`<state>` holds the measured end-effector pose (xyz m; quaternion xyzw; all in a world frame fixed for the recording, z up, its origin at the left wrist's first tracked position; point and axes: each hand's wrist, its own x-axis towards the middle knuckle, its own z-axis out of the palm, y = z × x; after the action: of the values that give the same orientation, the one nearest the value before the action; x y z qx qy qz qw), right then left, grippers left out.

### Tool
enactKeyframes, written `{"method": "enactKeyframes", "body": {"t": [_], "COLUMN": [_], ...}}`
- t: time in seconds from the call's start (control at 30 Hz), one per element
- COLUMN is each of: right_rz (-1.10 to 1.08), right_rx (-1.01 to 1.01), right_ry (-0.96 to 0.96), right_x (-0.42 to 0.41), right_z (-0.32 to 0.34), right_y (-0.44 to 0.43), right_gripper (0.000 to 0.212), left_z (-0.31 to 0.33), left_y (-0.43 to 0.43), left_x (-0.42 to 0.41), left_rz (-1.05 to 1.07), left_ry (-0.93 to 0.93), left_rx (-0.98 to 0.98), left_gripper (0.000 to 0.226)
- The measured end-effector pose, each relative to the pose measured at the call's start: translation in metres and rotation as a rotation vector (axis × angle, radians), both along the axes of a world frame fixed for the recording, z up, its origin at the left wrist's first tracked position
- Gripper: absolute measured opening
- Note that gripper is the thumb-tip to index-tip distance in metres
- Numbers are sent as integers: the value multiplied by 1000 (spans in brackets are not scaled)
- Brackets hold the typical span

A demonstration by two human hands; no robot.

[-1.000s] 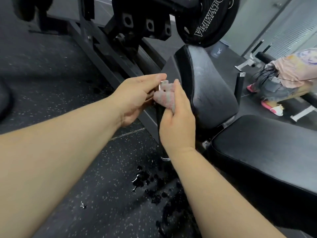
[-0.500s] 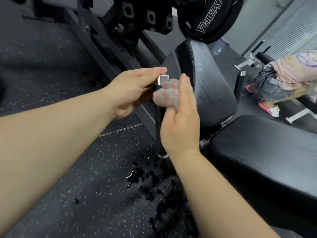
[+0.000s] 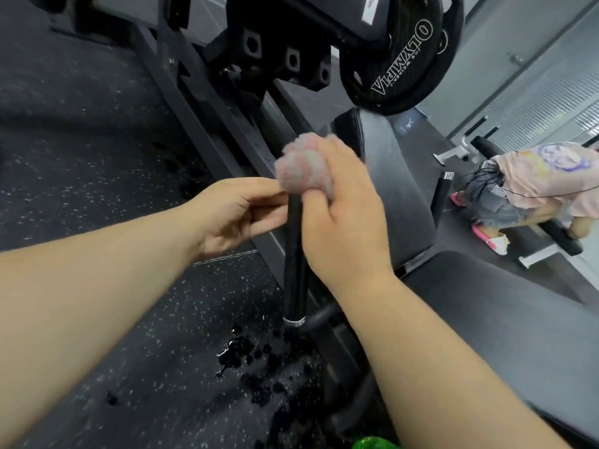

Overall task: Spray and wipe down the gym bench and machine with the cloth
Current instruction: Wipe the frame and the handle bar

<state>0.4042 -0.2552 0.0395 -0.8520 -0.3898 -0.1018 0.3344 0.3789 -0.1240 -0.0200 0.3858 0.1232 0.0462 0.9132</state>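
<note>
Cloth (image 3: 303, 166) caps handle (image 3: 295, 254), gripped by your right fingers (image 3: 337, 160); left fingers (image 3: 272, 215) pinch handle beneath; slack grip could drop it into puddle (image 3: 240, 351).

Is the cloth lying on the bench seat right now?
No, the right hand holds the cloth bunched over the top of the black handle, off the bench seat.

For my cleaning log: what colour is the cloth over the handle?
The cloth is pink and grey, in bands; head view shows it best.
</note>
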Motion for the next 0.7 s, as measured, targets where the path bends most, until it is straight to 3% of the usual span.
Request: {"method": "enactKeyframes", "body": {"t": [0.13,0.27,0.33,0.47,0.5,0.57,0.63,0.7], "right_rz": [-31,-77,-54,-14,6,39,6,-18], "right_rx": [-382,-600,-450,-117,-89,-39,-4,103], "right_ry": [-134,9,22,-146,-135,40,258,457], "right_x": [20,35,30,6,4,6,12,21], "right_z": [15,34,25,-19,-23,-17,-10,-18], "right_y": [41,56,48,18,13,7,-4,-18], "right_gripper": [19,41,34,8,13,58,98,118], "left_z": [1,-4,-7,5,14,36,53,57], "left_y": [7,11,14,20,20,15,5,-3], "left_x": [-1,-1,-2,-2,-3,-5,-9,-10], "left_rz": [21,60,135,320,331,289,139,-18], "left_ry": [65,130,149,130,86,-65,-243,-300], "left_rx": [-80,-41,-1,125,174,397,805,1280], "left_gripper": [20,18,15,14,14,19,18,23]}}
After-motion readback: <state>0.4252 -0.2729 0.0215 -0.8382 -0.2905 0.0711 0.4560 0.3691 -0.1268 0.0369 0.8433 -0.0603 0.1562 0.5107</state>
